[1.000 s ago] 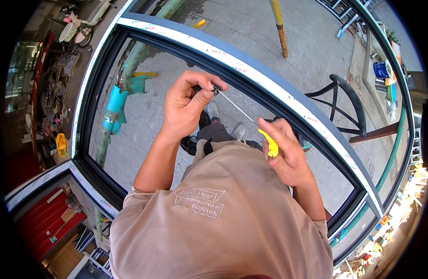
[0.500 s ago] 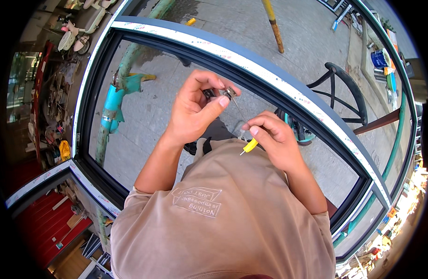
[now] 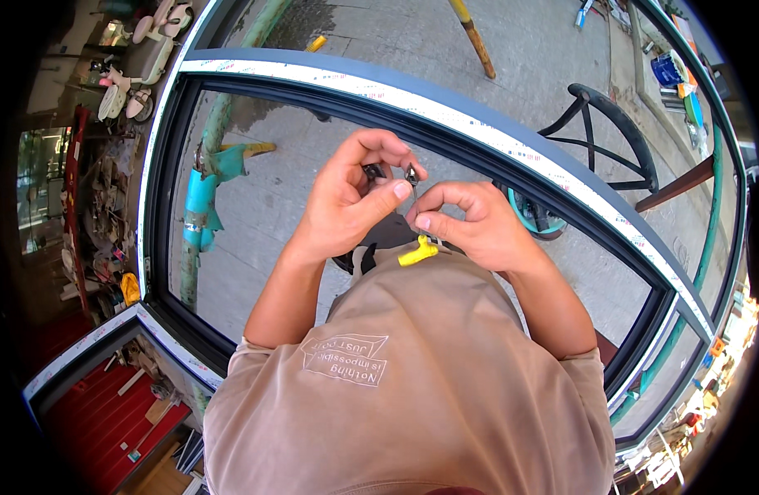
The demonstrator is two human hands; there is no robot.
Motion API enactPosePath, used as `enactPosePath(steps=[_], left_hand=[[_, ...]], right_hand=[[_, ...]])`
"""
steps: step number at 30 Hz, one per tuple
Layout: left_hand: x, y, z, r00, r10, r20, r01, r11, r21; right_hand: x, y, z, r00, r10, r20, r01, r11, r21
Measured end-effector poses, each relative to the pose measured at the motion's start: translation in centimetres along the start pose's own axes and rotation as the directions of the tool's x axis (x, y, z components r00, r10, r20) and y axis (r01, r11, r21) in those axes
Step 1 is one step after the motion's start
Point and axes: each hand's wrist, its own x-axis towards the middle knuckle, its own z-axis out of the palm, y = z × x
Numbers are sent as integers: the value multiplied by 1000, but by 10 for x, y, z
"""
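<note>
yellow-handled tool (image 3: 417, 251), brown shirt (image 3: 462, 346), black frame (image 3: 161, 186)

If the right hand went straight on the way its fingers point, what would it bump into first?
Probably the left hand, around its thumb side, just ahead of the fingertips of the right hand; this single view leaves their depth unclear.

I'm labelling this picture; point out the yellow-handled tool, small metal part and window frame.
Yellow-handled tool (image 3: 417, 252): head view, its handle.
Small metal part (image 3: 411, 175): head view, its exposed end.
Window frame (image 3: 445, 124): head view, white-filmed bar.
</note>
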Motion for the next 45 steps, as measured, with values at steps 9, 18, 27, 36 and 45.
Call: enactPosePath(steps=[9,18,27,36,45], left_hand=[[-4,6,1,999,-38,-34,40,996,85],[-9,11,3,998,-38,-46,47,976,214],[-15,9,6,999,-28,-35,36,968,248],[-17,7,13,996,40,-76,-19,965,261],[-20,0,19,979,104,-178,-65,975,214]], right_hand=[[1,1,4,993,14,-120,-21,998,-58],[2,4,6,992,-18,-121,5,994,-106],[1,8,7,983,-91,-158,51,969,-242],[0,9,4,981,-64,-185,26,980,-199],[-1,3,7,980,-54,-190,18,982,-188]])
